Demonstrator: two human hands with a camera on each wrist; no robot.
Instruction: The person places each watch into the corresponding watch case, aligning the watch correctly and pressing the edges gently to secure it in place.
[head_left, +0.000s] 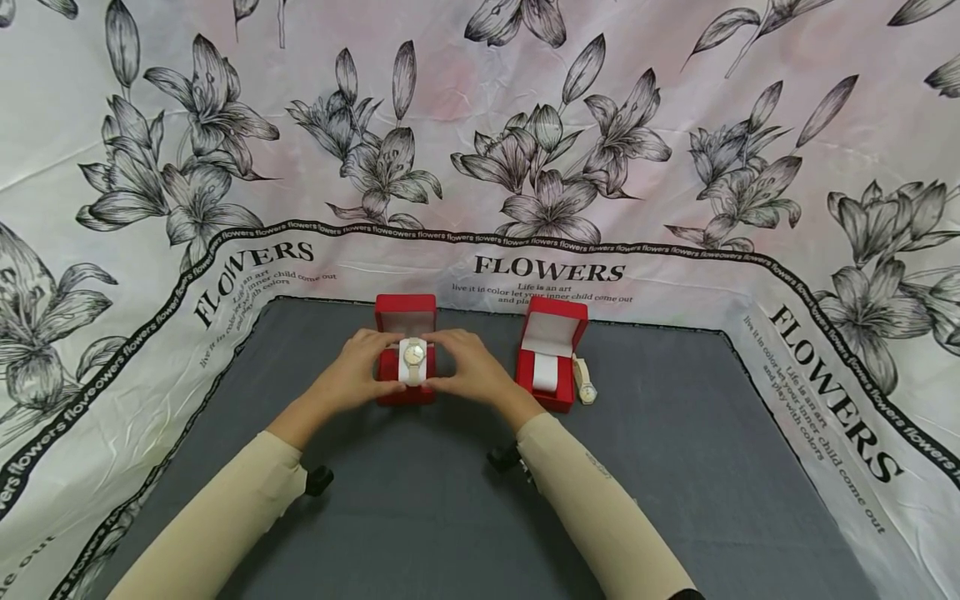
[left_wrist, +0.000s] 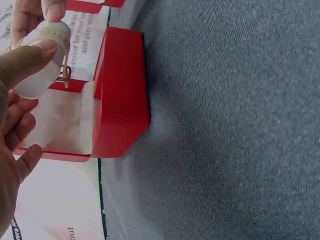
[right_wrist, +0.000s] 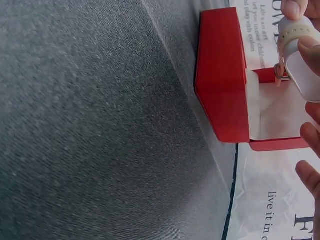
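Observation:
A watch with a pale strap [head_left: 413,355] is wrapped around a white cushion [left_wrist: 39,80]. My left hand [head_left: 351,372] pinches this cushion from the left, and my right hand [head_left: 474,370] pinches it from the right. Both thumbs lie at its near end, against the strap [right_wrist: 299,34], whose buckle [left_wrist: 64,75] hangs at the side. Held up, the cushion is at the opening of a red box [head_left: 406,305] whose lid stands raised. The wrist views show the box's pale lining [right_wrist: 272,110] beyond the cushion.
Right of my hands stands a second open red box [head_left: 558,310] with a white cushion [head_left: 545,372] inside. Another pale-strapped watch [head_left: 585,382] lies against its right side. A grey cloth [head_left: 420,500] covers the table, and a flower-printed sheet [head_left: 555,267] rises behind.

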